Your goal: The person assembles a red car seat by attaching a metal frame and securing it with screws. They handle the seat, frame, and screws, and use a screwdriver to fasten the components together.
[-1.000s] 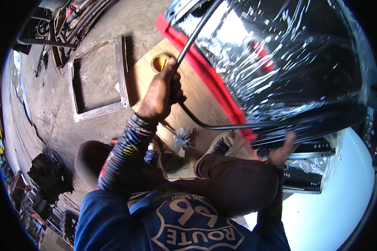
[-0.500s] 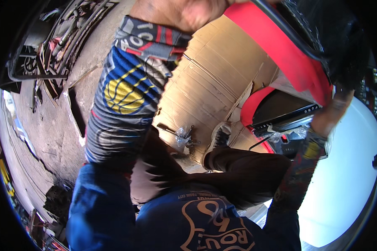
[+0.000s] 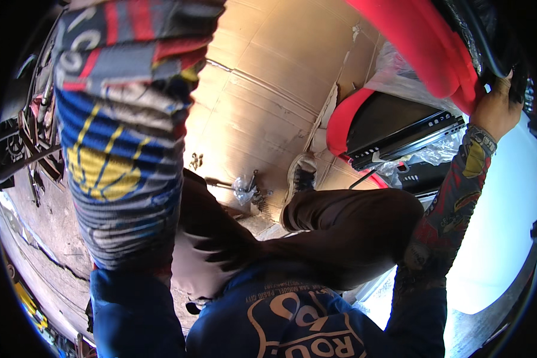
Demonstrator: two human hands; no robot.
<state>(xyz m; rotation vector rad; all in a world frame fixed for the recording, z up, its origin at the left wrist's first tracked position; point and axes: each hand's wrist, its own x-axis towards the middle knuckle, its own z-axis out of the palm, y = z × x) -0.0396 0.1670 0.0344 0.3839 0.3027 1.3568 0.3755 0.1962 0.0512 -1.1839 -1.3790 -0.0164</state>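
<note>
Left sleeve (image 3: 125,119): at 10 o'clock, farther left in our view than half a second ago; our left hand has passed out at the upper edge, so we cannot tell its fingers.
Cardboard (image 3: 268,77): at 12 o'clock.
Black part (image 3: 379,122): at 2 o'clock, with its own red rim.
Red-edged piece (image 3: 423,48): between 1 and 2 o'clock, shifted rightward.
Right hand (image 3: 498,110): between 2 and 3 o'clock, higher now, fingers curled round that piece's lower end.

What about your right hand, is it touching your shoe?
No, the right hand is at the big red and black thing, with a wide gap between it and the shoe.
</note>
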